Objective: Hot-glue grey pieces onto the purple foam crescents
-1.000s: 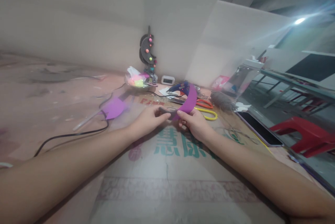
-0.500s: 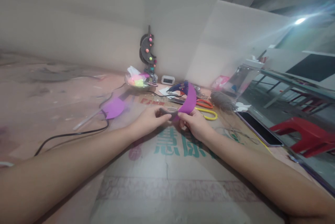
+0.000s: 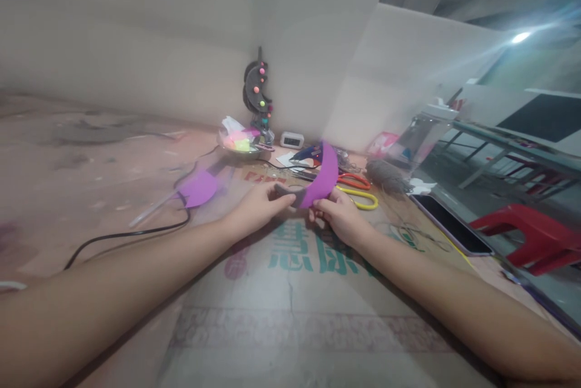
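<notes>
A curved purple piece (image 3: 327, 175) rises from between my hands, its lower end lying against a dark grey curved strip (image 3: 297, 194). My left hand (image 3: 265, 205) pinches the grey strip at its left end. With thumb and fingers closed, my right hand (image 3: 334, 211) grips the lower edge of the purple piece. Both hands are above a printed cardboard sheet (image 3: 290, 297). Just behind my right hand lie scissors with yellow handles (image 3: 365, 199) and others with orange handles (image 3: 356, 180).
A purple leaf shape (image 3: 202, 188) and black cable (image 3: 122, 234) lie left. Behind are a bowl (image 3: 240, 149), a dark beaded ornament (image 3: 257, 88), a small clock (image 3: 292, 140) and a blue glue gun (image 3: 311, 154). Grey yarn (image 3: 388, 176), a bottle (image 3: 426, 134) and a phone (image 3: 451, 224) stand or lie right.
The purple piece has shifted slightly left and down, now covering more of the grey strip. My right fingers have moved slightly along its lower edge.
</notes>
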Demonstrator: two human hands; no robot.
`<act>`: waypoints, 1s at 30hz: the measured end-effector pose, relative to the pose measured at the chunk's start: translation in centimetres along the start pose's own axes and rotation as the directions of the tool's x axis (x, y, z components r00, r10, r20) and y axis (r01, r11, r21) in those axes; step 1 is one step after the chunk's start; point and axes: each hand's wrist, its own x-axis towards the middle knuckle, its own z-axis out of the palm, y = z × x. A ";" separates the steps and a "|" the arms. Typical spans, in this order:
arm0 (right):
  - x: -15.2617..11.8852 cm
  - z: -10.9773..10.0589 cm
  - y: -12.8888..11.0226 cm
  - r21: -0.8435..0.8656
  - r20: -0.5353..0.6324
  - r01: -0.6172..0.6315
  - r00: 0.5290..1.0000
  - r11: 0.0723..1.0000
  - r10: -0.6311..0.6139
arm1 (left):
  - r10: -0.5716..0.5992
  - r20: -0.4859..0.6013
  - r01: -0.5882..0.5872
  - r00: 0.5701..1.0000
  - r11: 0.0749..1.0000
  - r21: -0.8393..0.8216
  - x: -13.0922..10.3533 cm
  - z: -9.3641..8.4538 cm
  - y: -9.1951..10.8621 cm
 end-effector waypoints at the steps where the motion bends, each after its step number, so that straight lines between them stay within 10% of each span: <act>1: 0.2 -0.2 0.0 0.002 -0.017 0.026 1.000 1.000 -0.026 | -0.014 -0.017 0.014 1.000 1.000 -0.009 0.0 -0.1 0.1; 6: 0.6 -1.5 -1.0 -0.344 -0.266 0.322 0.867 0.882 -0.420 | -0.043 -0.073 0.040 0.996 0.998 -0.044 0.0 -0.2 0.0; 9: 0.0 -1.8 -1.5 -0.679 -0.089 0.424 0.763 0.599 -0.641 | -0.028 -0.087 0.026 0.996 0.999 -0.018 0.1 -0.2 -0.3; 13: -0.7 -1.3 -1.1 -0.773 0.195 0.523 0.735 0.359 -0.649 | -0.014 -0.064 0.014 0.998 1.000 0.000 0.2 -0.1 -0.5; 30: -0.2 -1.4 -0.6 -0.760 0.155 0.478 0.791 0.440 -0.592 | 0.041 0.002 -0.041 0.999 0.999 0.027 -0.3 0.1 0.1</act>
